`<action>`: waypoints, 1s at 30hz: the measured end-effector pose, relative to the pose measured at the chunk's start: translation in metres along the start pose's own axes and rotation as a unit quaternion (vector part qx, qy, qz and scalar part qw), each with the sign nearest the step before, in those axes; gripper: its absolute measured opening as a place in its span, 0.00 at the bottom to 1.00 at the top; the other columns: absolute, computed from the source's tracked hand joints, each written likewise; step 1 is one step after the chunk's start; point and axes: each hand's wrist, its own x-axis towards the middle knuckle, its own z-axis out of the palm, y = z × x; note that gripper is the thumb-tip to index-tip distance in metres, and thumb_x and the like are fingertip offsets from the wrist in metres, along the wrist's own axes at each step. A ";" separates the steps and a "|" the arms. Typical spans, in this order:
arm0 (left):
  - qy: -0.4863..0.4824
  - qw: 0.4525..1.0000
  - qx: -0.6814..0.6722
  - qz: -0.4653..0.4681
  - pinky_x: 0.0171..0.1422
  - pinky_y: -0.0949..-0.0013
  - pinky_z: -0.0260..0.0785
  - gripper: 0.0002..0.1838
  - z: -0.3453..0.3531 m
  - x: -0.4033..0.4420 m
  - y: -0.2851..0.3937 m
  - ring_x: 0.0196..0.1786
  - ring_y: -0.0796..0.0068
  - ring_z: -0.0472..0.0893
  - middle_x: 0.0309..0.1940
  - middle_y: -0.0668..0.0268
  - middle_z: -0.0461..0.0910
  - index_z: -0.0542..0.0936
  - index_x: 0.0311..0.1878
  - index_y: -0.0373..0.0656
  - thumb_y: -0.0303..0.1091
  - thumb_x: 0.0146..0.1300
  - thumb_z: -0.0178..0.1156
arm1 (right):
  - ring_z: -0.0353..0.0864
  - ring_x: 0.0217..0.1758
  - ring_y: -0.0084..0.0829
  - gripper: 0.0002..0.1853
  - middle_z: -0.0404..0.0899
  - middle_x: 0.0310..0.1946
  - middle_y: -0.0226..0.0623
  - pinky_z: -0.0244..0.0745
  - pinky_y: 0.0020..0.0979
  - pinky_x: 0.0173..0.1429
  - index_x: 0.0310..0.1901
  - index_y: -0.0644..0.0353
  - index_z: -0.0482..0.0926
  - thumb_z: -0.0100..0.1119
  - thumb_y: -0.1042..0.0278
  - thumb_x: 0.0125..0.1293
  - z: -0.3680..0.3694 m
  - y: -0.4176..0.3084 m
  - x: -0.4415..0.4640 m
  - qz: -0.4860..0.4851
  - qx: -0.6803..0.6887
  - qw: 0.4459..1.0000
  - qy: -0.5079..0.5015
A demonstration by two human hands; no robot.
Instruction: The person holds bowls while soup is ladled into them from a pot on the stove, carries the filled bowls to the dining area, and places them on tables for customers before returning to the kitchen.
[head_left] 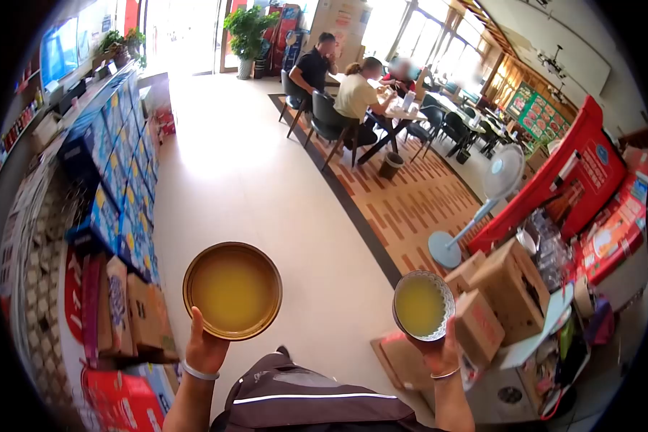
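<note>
My left hand [205, 347] holds a wide brown bowl [275, 288] from below, its thumb on the near rim. Yellowish liquid [230, 291] fills much of that bowl. On the right, my right hand [439, 351] is under a smaller bowl with a white patterned inside [445, 295], the thumb up along its near right side. It contains yellow-green liquid [420, 305]. Both bowls are apart, in front of my body, above the pale floor. The fingers beneath each bowl are mostly hidden.
Blue boxes [122, 165] are stacked at the left. Cardboard boxes [511, 291], a standing fan [446, 248] and a red panel [554, 183] line the right. Ahead, people sit at a table [403, 109] near a bin [391, 165]. Pale floor [223, 165] runs toward the doorway.
</note>
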 end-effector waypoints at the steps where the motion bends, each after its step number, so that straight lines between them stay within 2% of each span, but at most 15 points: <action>1: -0.008 1.000 -0.007 -0.009 0.70 0.57 0.57 0.29 0.006 0.039 -0.001 0.65 0.63 0.66 0.63 0.61 0.67 0.63 0.65 0.42 0.52 0.68 0.47 | 0.68 0.63 0.43 0.35 0.66 0.62 0.40 0.71 0.49 0.60 0.66 0.52 0.59 0.50 0.39 0.64 0.001 -0.005 0.038 0.009 0.017 1.000 0.008; 5: -0.013 1.000 -0.005 -0.023 0.70 0.57 0.57 0.29 0.043 0.205 0.003 0.65 0.63 0.66 0.62 0.61 0.67 0.63 0.65 0.43 0.52 0.68 0.47 | 0.66 0.65 0.43 0.38 0.64 0.63 0.41 0.66 0.50 0.65 0.67 0.54 0.55 0.51 0.40 0.63 0.021 -0.026 0.195 0.009 0.009 1.000 0.016; 9: -0.012 0.999 0.013 -0.027 0.71 0.55 0.55 0.30 0.044 0.370 0.005 0.66 0.62 0.64 0.64 0.60 0.65 0.62 0.66 0.43 0.53 0.69 0.46 | 0.66 0.64 0.41 0.37 0.64 0.63 0.40 0.68 0.47 0.64 0.67 0.53 0.56 0.51 0.40 0.63 0.051 -0.039 0.347 0.019 -0.025 0.999 0.033; 12: -0.013 0.999 -0.002 -0.052 0.71 0.56 0.55 0.29 0.035 0.495 0.006 0.66 0.62 0.64 0.64 0.60 0.65 0.62 0.66 0.43 0.52 0.68 0.46 | 0.70 0.61 0.39 0.35 0.66 0.61 0.37 0.72 0.43 0.61 0.66 0.52 0.58 0.51 0.40 0.63 0.064 -0.042 0.467 0.034 0.007 0.999 0.030; 15: -0.011 0.999 0.024 -0.021 0.71 0.56 0.55 0.30 0.059 0.615 0.009 0.66 0.62 0.64 0.64 0.60 0.65 0.62 0.66 0.43 0.53 0.68 0.46 | 0.71 0.60 0.37 0.35 0.67 0.61 0.36 0.73 0.41 0.60 0.66 0.51 0.58 0.51 0.40 0.63 0.093 -0.051 0.583 0.030 0.003 0.998 0.047; 20: -0.014 0.999 0.039 -0.025 0.68 0.57 0.58 0.31 0.083 0.817 0.032 0.65 0.62 0.66 0.62 0.59 0.67 0.62 0.65 0.41 0.54 0.68 0.47 | 0.71 0.60 0.37 0.38 0.66 0.61 0.36 0.73 0.41 0.60 0.66 0.52 0.57 0.53 0.38 0.61 0.162 -0.070 0.765 0.034 -0.041 0.997 0.048; 24: -0.018 0.997 0.055 -0.057 0.66 0.59 0.61 0.30 0.070 0.979 0.048 0.63 0.63 0.68 0.60 0.59 0.69 0.64 0.63 0.40 0.54 0.68 0.47 | 0.69 0.62 0.38 0.38 0.65 0.62 0.36 0.73 0.41 0.60 0.67 0.52 0.56 0.52 0.37 0.61 0.191 -0.064 0.906 0.041 -0.036 0.998 0.034; 30: -0.061 0.991 0.048 -0.112 0.70 0.60 0.56 0.31 0.070 1.233 0.062 0.65 0.65 0.66 0.61 0.59 0.68 0.64 0.63 0.39 0.53 0.67 0.49 | 0.70 0.62 0.37 0.38 0.65 0.61 0.37 0.75 0.41 0.59 0.66 0.54 0.57 0.51 0.38 0.62 0.245 -0.050 1.105 -0.012 -0.008 0.998 0.068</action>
